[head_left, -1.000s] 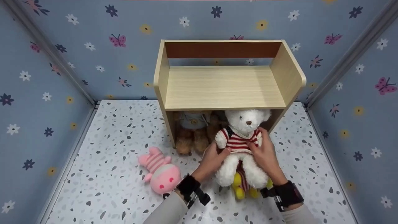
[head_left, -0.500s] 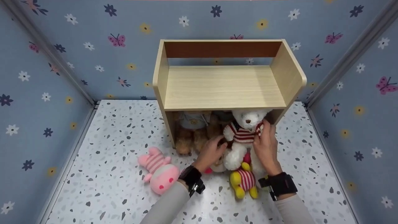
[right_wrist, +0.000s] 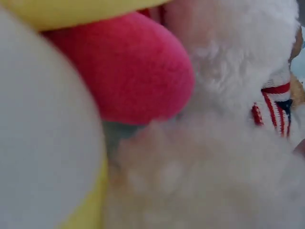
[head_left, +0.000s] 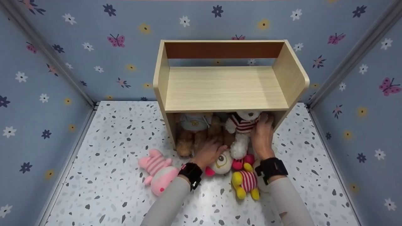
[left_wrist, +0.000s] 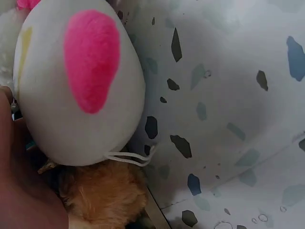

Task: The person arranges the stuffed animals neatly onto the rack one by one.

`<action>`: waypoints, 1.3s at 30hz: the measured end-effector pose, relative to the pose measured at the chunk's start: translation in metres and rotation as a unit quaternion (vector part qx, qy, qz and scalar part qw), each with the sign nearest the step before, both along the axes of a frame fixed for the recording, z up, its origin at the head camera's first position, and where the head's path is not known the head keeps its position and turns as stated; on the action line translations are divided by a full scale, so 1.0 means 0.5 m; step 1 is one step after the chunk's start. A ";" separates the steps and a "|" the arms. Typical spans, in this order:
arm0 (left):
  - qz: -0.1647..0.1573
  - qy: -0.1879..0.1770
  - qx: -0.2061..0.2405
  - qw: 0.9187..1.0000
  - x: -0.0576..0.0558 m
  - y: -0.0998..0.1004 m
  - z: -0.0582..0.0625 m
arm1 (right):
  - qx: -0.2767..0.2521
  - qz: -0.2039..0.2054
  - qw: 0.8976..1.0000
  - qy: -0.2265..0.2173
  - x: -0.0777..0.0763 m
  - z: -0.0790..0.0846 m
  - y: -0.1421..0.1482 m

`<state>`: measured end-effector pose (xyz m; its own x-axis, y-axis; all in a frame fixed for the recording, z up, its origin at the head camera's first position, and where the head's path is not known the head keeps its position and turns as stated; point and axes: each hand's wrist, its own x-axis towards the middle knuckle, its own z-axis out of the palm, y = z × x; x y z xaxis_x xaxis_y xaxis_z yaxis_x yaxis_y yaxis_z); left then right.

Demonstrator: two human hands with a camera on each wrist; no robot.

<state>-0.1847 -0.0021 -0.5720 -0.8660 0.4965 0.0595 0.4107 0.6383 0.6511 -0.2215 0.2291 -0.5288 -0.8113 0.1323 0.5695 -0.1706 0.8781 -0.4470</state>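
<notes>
A white teddy bear [head_left: 245, 124] in a red-and-white striped sweater sits in the right part of the shelf unit's lower compartment, its upper head hidden under the board. My right hand [head_left: 263, 138] holds it at its arm and side; part of that grip is hidden. White fur and a striped sleeve [right_wrist: 276, 112] fill part of the right wrist view. My left hand [head_left: 209, 153] is off the white bear, fingers extended by the brown teddy bear [head_left: 194, 125] in a grey top. Close to it lies a round white plush [head_left: 223, 163] with a large eye and pink patch [left_wrist: 93, 62].
The wooden shelf unit [head_left: 226, 88] stands against flowered wall panels. In front of it lie a yellow plush [head_left: 248, 181] with a striped body and a pink-red plush part [head_left: 240, 162]. A pink plush [head_left: 161, 172] lies left on the speckled floor [head_left: 113, 175].
The white bear has moved back and down into the lower compartment, guided by my right hand. My left hand has let go of it and moved left. The toys in front have become uncovered.
</notes>
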 end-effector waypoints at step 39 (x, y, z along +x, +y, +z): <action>0.039 0.159 -0.179 0.970 -0.014 -0.009 0.008 | 0.197 0.018 0.950 -0.242 -0.006 -0.040 -0.075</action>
<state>-0.1916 -0.0064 -0.5682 -0.8676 0.4687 0.1662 0.4963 0.8371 0.2299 -0.2244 0.1919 -0.5490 -0.9907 -0.0463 0.1279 -0.0617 0.9909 -0.1192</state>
